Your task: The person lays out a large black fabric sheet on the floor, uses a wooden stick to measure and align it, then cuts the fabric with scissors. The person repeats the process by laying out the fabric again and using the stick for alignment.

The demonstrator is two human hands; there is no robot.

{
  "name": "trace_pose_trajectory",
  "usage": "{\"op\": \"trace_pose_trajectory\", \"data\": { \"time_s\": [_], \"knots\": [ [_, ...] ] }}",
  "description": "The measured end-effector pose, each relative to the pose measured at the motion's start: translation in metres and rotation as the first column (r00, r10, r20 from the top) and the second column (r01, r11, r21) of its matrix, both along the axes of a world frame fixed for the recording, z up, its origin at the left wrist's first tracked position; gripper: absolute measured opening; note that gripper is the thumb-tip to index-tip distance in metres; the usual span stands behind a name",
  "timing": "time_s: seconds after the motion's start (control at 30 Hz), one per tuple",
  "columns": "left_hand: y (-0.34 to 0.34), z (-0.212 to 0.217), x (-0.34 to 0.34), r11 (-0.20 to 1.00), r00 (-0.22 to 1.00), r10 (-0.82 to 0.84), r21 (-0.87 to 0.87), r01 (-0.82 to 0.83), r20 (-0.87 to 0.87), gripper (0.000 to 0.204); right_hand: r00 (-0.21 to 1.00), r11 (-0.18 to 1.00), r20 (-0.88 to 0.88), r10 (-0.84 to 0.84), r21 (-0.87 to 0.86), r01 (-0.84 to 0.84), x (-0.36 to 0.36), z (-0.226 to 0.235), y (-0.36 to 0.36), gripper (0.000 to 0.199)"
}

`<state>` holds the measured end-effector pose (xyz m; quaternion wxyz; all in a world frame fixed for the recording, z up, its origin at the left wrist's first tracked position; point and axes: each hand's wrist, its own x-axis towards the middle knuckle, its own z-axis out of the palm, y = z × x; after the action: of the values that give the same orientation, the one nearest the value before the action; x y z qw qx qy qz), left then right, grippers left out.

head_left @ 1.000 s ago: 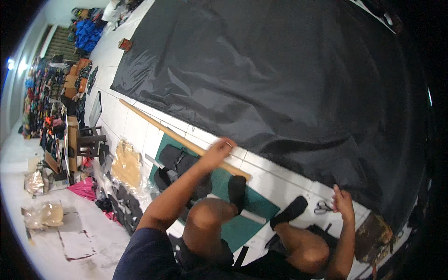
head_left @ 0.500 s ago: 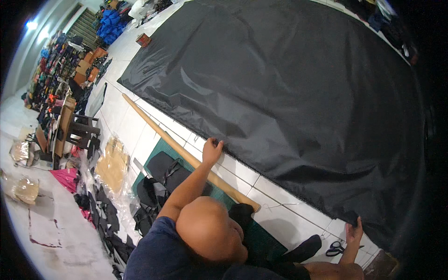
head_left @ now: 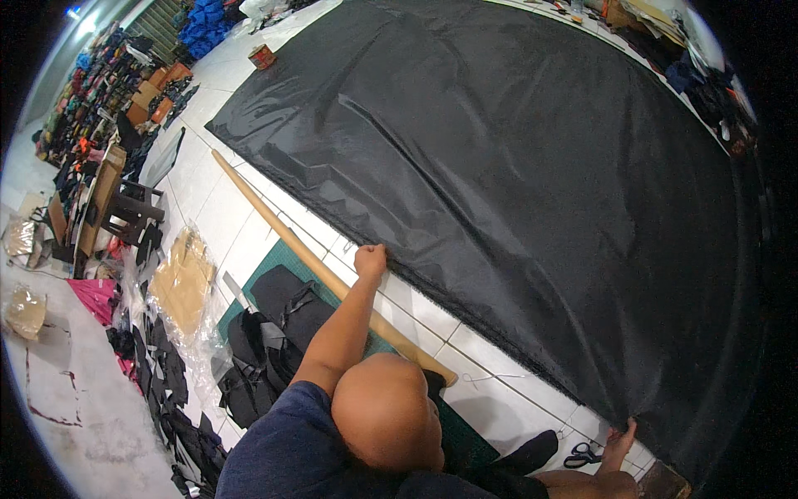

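A large sheet of black fabric (head_left: 515,166) lies spread over the tiled floor, its frayed near edge slanting from upper left to lower right. My left hand (head_left: 371,260) is closed on that edge near its middle. Farther right, at the near corner, my right hand (head_left: 618,443) pinches the same edge between thumb and fingers. Between the two hands the edge runs fairly straight, and a long crease crosses the sheet. Black-handled scissors (head_left: 583,455) lie on the tiles beside my right hand.
A long brown cardboard tube (head_left: 291,233) lies alongside the fabric, partly under my left forearm. Black padded pieces (head_left: 287,303) rest on a green cutting mat (head_left: 278,259). A plastic-wrapped tan bundle (head_left: 184,279), dark scraps (head_left: 179,416) and a small stool (head_left: 133,209) are to the left.
My right hand has moved down and slightly left with the fabric edge. The bunched cloth there has flattened, the edge is straighter, and a long diagonal crease has formed. The view has shifted slightly.
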<state>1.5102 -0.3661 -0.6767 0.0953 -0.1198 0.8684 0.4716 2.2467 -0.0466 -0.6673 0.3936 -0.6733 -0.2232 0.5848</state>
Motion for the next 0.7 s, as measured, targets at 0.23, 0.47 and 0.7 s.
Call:
{"op": "trace_pose_trajectory", "data": {
  "time_s": [0.23,0.47,0.7],
  "knots": [
    [-0.003,0.011,0.001,0.924,0.960,-0.231,-0.345,0.165,-0.161,0.070,0.998,1.000,0.068,-0.012,-0.006,0.012,0.007,-0.008,-0.013,0.031],
    [-0.002,-0.001,-0.024,0.879,0.958,-0.265,-0.436,0.193,-0.108,0.061,0.992,0.991,0.019,0.121,0.051,-0.122,0.007,-0.003,-0.007,0.024],
    [-0.036,-0.018,-0.031,0.923,0.927,-0.295,-0.320,0.213,-0.231,0.057,0.961,0.991,0.244,0.128,0.009,-0.134,0.019,-0.017,-0.019,0.032]
  ]
}}
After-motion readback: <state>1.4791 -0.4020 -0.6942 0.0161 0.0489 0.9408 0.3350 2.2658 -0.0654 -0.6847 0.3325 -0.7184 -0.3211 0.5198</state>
